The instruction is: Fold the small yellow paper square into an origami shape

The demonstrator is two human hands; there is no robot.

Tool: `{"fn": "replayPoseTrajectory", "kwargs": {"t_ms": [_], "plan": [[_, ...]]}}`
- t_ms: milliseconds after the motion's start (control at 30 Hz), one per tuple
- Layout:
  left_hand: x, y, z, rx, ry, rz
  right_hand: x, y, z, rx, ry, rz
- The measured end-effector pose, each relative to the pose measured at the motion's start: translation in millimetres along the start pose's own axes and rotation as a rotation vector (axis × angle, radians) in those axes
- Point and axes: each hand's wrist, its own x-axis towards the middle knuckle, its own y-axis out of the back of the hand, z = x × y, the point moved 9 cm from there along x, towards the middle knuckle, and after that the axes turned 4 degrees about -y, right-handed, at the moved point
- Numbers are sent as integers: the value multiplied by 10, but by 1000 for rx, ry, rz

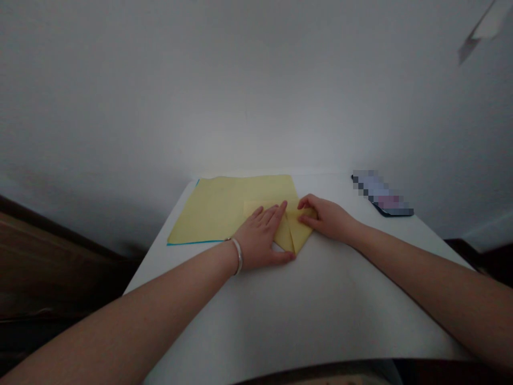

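Observation:
A small folded piece of yellow paper (301, 231) lies on the white table, its near end narrowing to a point. My left hand (262, 238) rests flat across its left part, fingers stretched out and the thumb by that near point; it hides part of the paper. At the paper's right edge, my right hand (326, 216) has its fingers bent, with thumb and forefinger against the paper. Whether they pinch a layer is hard to make out. Under and behind the left hand lies a larger yellow sheet (224, 208) with a blue edge showing beneath it.
A phone (382, 195) with a blurred screen lies at the right back of the white table (256, 321). A pale wall (256, 96) rises directly behind the table. Brown wooden furniture (52, 256) stands to the left, below the table's edge.

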Motion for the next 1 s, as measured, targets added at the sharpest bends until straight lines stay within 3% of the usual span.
{"fn": "replayPoseTrajectory", "kwargs": {"t_ms": [567, 800, 1000], "plan": [[5, 0, -2, 18, 5, -13, -5, 30, -61, -89, 16, 30], [21, -13, 18, 66, -9, -56, -42, 31, -232, -114, 275, 88], [25, -32, 30, 93, -6, -96, -15, 24, -224, -94, 264, 80]]}}
